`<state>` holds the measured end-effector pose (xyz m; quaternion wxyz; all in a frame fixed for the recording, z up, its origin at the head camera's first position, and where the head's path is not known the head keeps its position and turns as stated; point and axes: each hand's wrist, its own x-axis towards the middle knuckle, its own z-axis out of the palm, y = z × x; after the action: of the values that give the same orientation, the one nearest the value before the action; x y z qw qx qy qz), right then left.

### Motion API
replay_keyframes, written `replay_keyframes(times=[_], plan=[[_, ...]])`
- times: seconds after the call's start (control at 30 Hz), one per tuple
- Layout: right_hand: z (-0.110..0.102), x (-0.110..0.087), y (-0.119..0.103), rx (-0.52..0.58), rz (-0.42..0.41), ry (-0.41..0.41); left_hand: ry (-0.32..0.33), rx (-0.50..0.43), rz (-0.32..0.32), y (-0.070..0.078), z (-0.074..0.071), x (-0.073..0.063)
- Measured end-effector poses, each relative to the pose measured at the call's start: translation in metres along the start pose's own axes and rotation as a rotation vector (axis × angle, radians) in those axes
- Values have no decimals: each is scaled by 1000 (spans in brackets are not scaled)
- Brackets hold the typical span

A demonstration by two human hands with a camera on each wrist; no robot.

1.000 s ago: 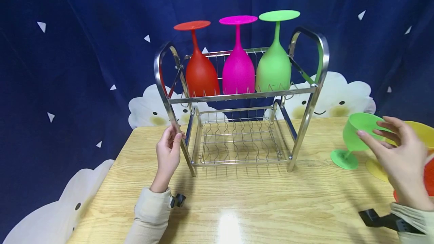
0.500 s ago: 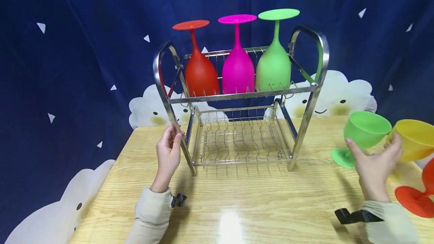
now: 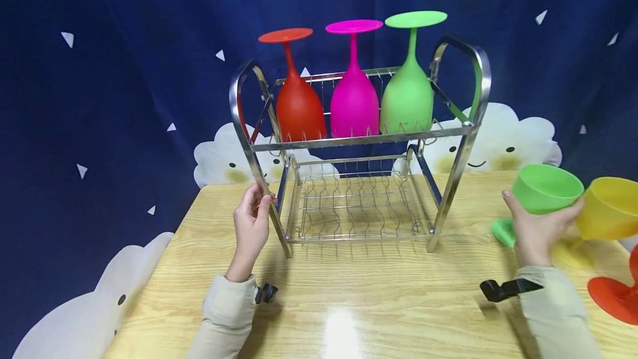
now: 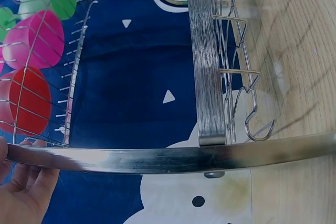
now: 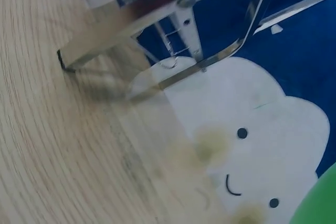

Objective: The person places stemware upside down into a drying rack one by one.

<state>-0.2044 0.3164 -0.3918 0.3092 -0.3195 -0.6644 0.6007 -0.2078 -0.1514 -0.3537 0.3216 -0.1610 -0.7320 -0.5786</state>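
Observation:
A two-tier metal dish rack point(image 3: 366, 140) stands on the table. On its upper tier a red goblet point(image 3: 301, 109), a pink goblet point(image 3: 354, 107) and a light green goblet point(image 3: 407, 98) sit upside down. My left hand point(image 3: 251, 229) grips the rack's left front post; the left wrist view shows its fingers point(image 4: 39, 182) at the metal frame. At the right, my right hand point(image 3: 540, 231) holds the bowl of another green goblet point(image 3: 547, 184), upright, thumb on the left side and fingers on the right. Only that goblet's edge point(image 5: 320, 200) enters the right wrist view.
Close to the right hand stands a yellow goblet point(image 3: 610, 212). A red goblet foot point(image 3: 615, 299) shows at the right edge, its bowl cut off. The rack's lower tier point(image 3: 356, 209) is bare wire. Behind the table hangs a dark blue curtain point(image 3: 149, 71) with clouds.
My right hand has moved left from beside the yellow goblet and closed round the green goblet's bowl. My left hand has stayed on the rack post. The view has shifted slightly.

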Motion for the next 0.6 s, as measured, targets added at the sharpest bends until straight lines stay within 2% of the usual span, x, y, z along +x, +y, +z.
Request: replay_keyframes(times=[0.27, 0.6], plan=[[0, 12, 8, 42, -19, 80, -12, 9, -16, 0, 2, -2], [-11, -4, -5, -69, -21, 22, -4, -10, -19, -1, 1, 0]])
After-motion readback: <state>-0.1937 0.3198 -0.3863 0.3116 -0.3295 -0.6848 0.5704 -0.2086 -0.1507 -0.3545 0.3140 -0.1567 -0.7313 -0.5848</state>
